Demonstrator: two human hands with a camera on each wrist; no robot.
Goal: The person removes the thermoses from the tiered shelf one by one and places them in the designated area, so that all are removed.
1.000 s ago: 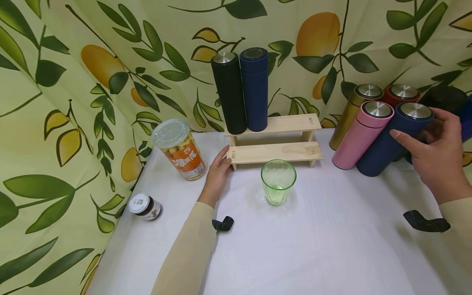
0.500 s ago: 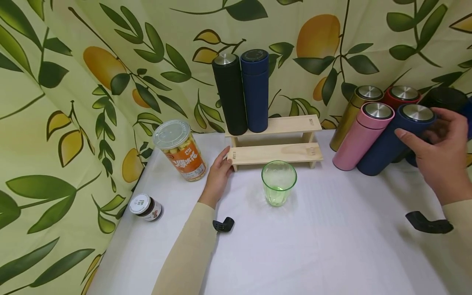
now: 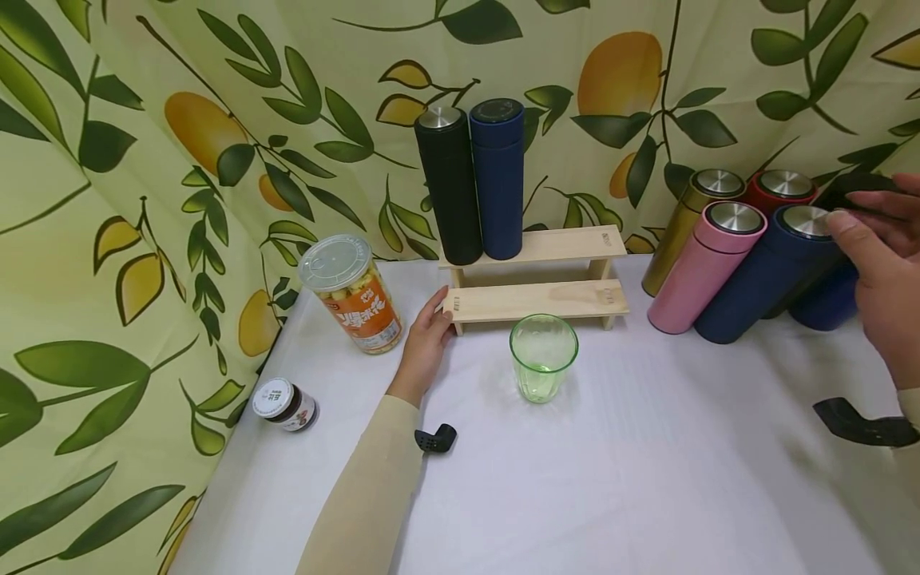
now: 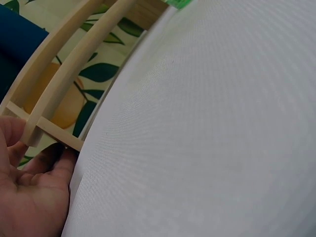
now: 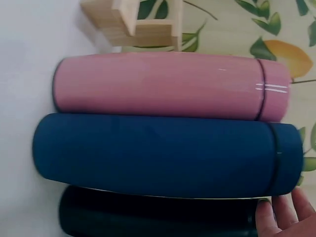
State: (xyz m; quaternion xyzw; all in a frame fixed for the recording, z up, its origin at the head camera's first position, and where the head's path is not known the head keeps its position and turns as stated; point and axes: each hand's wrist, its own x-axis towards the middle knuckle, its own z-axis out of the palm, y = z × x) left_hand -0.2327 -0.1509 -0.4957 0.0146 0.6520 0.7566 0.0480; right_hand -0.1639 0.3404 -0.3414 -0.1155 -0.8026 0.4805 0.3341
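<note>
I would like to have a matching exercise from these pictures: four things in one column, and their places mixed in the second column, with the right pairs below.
1. Left hand
2. Green glass
3. Pink bottle
4. Small jar

A. In front of the wooden stand
B. Near the left edge of the table
C. Touching the stand's left end
D. Beside a navy bottle, right of the stand

Pairs: 1-C; 2-A; 3-D; 4-B
</note>
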